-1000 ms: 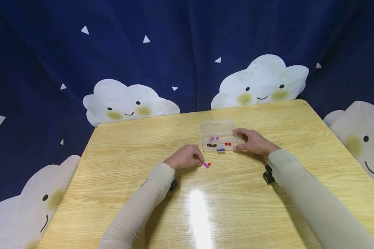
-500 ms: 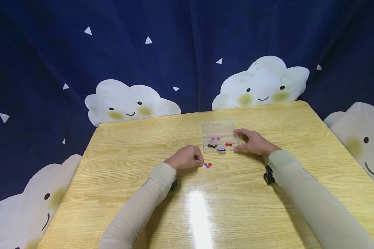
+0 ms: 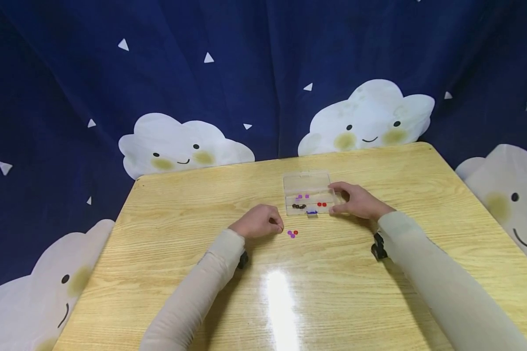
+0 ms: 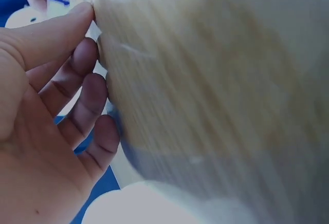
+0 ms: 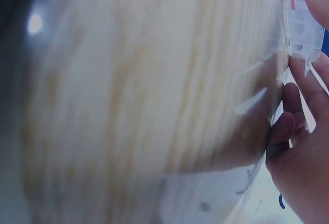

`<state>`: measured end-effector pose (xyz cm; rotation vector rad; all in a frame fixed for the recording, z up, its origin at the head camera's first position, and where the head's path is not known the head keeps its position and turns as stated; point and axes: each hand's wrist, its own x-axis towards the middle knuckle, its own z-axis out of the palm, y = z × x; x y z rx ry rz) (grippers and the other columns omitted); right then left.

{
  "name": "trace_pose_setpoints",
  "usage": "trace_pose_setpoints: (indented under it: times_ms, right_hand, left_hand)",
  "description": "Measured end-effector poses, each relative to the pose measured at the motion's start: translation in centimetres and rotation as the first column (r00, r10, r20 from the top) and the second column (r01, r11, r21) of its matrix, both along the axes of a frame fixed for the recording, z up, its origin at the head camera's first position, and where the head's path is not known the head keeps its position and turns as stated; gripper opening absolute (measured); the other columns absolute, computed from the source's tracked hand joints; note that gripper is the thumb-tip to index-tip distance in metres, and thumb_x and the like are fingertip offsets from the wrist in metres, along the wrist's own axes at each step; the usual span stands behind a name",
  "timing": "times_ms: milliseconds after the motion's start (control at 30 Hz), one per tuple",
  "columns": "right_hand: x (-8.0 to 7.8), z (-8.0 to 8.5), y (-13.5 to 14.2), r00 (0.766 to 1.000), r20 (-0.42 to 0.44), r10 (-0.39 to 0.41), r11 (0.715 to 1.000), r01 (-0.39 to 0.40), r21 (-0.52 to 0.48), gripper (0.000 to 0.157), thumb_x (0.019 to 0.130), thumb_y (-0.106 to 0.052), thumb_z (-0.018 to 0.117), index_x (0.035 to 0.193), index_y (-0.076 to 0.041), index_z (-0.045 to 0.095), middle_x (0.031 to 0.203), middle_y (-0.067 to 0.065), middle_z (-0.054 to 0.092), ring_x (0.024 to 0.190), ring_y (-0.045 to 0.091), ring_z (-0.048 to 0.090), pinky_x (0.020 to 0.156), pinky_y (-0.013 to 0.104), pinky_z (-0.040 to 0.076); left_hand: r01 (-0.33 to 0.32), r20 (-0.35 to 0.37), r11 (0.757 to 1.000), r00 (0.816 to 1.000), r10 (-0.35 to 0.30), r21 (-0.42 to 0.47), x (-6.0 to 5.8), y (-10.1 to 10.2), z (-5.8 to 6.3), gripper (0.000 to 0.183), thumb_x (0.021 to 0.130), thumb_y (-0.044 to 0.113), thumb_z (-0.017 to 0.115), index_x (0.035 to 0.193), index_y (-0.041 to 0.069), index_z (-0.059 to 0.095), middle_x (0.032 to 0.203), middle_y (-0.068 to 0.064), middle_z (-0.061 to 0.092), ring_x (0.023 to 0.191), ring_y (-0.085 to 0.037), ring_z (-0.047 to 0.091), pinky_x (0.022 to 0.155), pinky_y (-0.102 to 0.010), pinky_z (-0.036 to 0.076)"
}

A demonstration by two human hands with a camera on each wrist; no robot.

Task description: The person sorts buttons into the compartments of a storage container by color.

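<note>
A clear plastic box with its lid raised stands on the table. Inside it sit purple beads, dark brown beads and red beads. My right hand grips the box's right side, thumb at the front and fingers farther back. Just in front and to the left, my left hand pinches a tiny red bead, mostly hidden by the thumb and forefinger. Close to those fingertips lie two purple beads and a red bead on the table.
The wooden table reaches back to a dark blue curtain printed with white clouds. A blue piece shows at the box's front edge. Black wrist devices sit under both sleeves.
My left hand has drawn slightly left, away from the loose beads, with the red bead at its fingertips. My right hand stays on the box.
</note>
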<state>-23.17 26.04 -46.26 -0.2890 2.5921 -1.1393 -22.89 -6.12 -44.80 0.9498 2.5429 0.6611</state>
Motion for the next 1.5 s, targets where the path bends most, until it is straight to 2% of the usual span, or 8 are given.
trace_pose_setpoints:
  times_ms: [200,500,667,733,933,1233,1367,1500]
  right_hand:
    - [0.1,0.2,0.0,1.000,0.003,0.000,1.000,0.000,0.010,0.077,0.085,-0.030,0.079,0.148,-0.010,0.041,0.159,0.022,0.031,0.146,0.045,0.030,0.120,0.056,0.024]
    - [0.0,0.1,0.0,1.000,-0.004,0.007,1.000,-0.007,0.017,0.078,0.085,-0.032,0.079,0.149,-0.010,0.040,0.159,0.023,0.031,0.146,0.046,0.030,0.120,0.057,0.024]
    - [0.0,0.1,0.0,1.000,-0.008,0.006,1.000,-0.006,0.016,0.077,0.085,-0.031,0.078,0.149,-0.010,0.041,0.159,0.023,0.031,0.146,0.046,0.030,0.120,0.057,0.025]
    - [0.0,0.3,0.0,1.000,-0.007,0.007,1.000,-0.007,0.018,0.077,0.085,-0.032,0.078,0.149,-0.010,0.041,0.159,0.023,0.031,0.145,0.046,0.030,0.120,0.058,0.025]
    - [0.0,0.5,-0.2,1.000,0.000,0.016,1.000,-0.016,0.012,0.076,0.085,-0.031,0.078,0.149,-0.011,0.040,0.159,0.022,0.032,0.146,0.045,0.030,0.120,0.057,0.025]
    - [0.1,0.1,-0.2,1.000,0.004,0.009,1.000,-0.009,0.011,0.078,0.085,-0.030,0.079,0.149,-0.010,0.040,0.159,0.023,0.031,0.146,0.046,0.029,0.120,0.057,0.024]
    - [0.0,-0.1,0.0,1.000,-0.012,0.015,1.000,-0.015,0.010,0.078,0.085,-0.030,0.079,0.149,-0.010,0.040,0.159,0.024,0.032,0.146,0.046,0.030,0.120,0.057,0.025]
    - [-0.1,-0.2,0.1,1.000,-0.020,0.017,1.000,-0.017,0.013,0.078,0.085,-0.032,0.079,0.149,-0.010,0.040,0.158,0.023,0.033,0.146,0.046,0.030,0.120,0.057,0.025]
  left_hand:
    - [-0.026,-0.020,1.000,0.999,0.026,0.018,-0.4,-0.7,-0.2,0.007,0.091,0.015,0.072,0.086,0.015,0.077,0.091,0.003,0.068,0.083,-0.008,0.060,0.084,-0.025,0.052]
    - [-0.077,-0.019,0.997,0.997,0.077,0.025,-0.7,-0.5,-0.5,0.008,0.092,0.016,0.070,0.088,0.015,0.076,0.093,0.001,0.069,0.087,-0.010,0.060,0.085,-0.028,0.051]
    - [-0.125,0.004,0.989,0.992,0.125,0.081,-0.9,-0.6,-0.5,0.007,0.093,0.015,0.069,0.089,0.015,0.074,0.094,0.000,0.070,0.087,-0.010,0.060,0.084,-0.027,0.051]
    - [-0.141,-0.010,0.983,0.990,0.143,0.117,-1.0,-0.7,-0.4,0.007,0.093,0.015,0.068,0.090,0.014,0.074,0.093,-0.001,0.070,0.085,-0.010,0.061,0.081,-0.026,0.051]
    - [-0.220,-0.054,0.954,0.970,0.236,0.206,-1.5,-1.0,-0.2,0.007,0.093,0.015,0.068,0.091,0.013,0.074,0.091,-0.002,0.067,0.081,-0.013,0.059,0.075,-0.027,0.050]
    - [-0.307,-0.088,0.923,0.938,0.335,0.233,-2.5,-0.7,-0.3,0.007,0.092,0.016,0.069,0.091,0.012,0.075,0.093,-0.004,0.067,0.082,-0.016,0.059,0.074,-0.027,0.050]
    - [-0.329,-0.099,0.916,0.928,0.358,0.229,-3.0,-0.4,0.1,0.007,0.092,0.016,0.070,0.091,0.012,0.075,0.094,-0.004,0.068,0.082,-0.017,0.059,0.073,-0.027,0.049]
    - [-0.332,-0.115,0.920,0.926,0.361,0.209,-3.4,-0.1,0.8,0.008,0.092,0.016,0.069,0.091,0.012,0.075,0.094,-0.004,0.068,0.081,-0.017,0.059,0.073,-0.027,0.049]
